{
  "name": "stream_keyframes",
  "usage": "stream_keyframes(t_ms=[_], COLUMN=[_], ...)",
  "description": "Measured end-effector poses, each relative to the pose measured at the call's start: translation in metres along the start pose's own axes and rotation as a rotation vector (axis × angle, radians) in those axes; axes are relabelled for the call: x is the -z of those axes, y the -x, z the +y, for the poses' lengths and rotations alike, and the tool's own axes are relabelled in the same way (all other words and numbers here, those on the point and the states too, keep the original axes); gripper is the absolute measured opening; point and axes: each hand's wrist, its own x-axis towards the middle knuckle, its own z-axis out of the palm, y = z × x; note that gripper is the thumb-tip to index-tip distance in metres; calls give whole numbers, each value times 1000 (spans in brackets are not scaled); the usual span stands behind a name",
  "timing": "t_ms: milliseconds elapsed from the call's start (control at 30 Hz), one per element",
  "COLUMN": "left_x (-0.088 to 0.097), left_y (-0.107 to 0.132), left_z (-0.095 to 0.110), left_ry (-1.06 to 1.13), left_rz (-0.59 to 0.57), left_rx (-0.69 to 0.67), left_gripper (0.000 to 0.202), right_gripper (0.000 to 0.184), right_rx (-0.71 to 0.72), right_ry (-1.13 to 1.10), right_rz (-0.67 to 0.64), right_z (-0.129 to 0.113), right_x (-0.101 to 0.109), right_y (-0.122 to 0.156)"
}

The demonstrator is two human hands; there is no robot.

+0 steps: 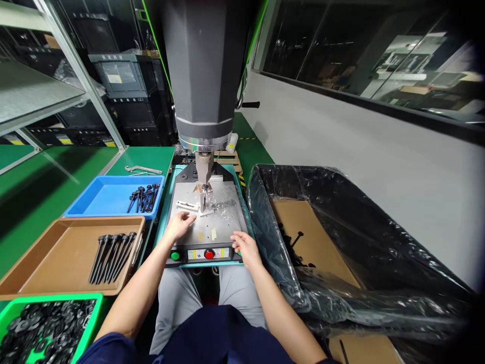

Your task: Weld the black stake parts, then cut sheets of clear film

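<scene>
My left hand (179, 226) hovers over the left front of a metal work plate (223, 230), its fingers loosely bent and apart, nothing seen in them. My right hand (246, 248) is at the plate's front right corner, fingers loosely stretched and holding nothing visible. It partly covers a green button there; whether it touches it I cannot tell. A press head (204, 167) comes down over a small metal fixture (204, 201) with a dark part in it. A slotted metal bracket (187, 206) lies beside the fixture. A red button (209, 254) and another green button (175, 256) sit along the front.
On the left stand a blue tray (102, 189) and a brown tray (64, 253), both with black stemmed parts, and a green bin (99, 308) of black round pieces. A wrench (144, 169) lies behind. At right, a plastic-lined box (322, 242) contains cardboard and black parts.
</scene>
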Motion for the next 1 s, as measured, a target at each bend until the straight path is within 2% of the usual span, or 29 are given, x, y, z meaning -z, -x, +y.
stream_keyframes(t_ms=[100,167,233,333,500,700,1000], left_x=[22,34,41,43,35,46,50], left_y=[20,36,51,70,83,78,72], left_z=[-27,-49,-73,-110,-155,-172,-165], left_ry=[-404,-501,-546,-574,-489,-458,-462], left_rz=[109,147,249,393,361,329,317], left_rx=[-73,-86,-156,-259,-212,-153,-136], left_gripper=[44,46,50,62,82,76,76], right_gripper=[41,43,45,57,70,73,74], right_rx=[126,245,360,423,403,409,360], right_ry=[167,334,508,668,798,808,811], right_rz=[136,249,332,344,304,293,357], right_z=[11,20,31,50,82,92,88], right_x=[26,42,56,67,74,81,76], right_y=[9,13,16,20,20,12,9])
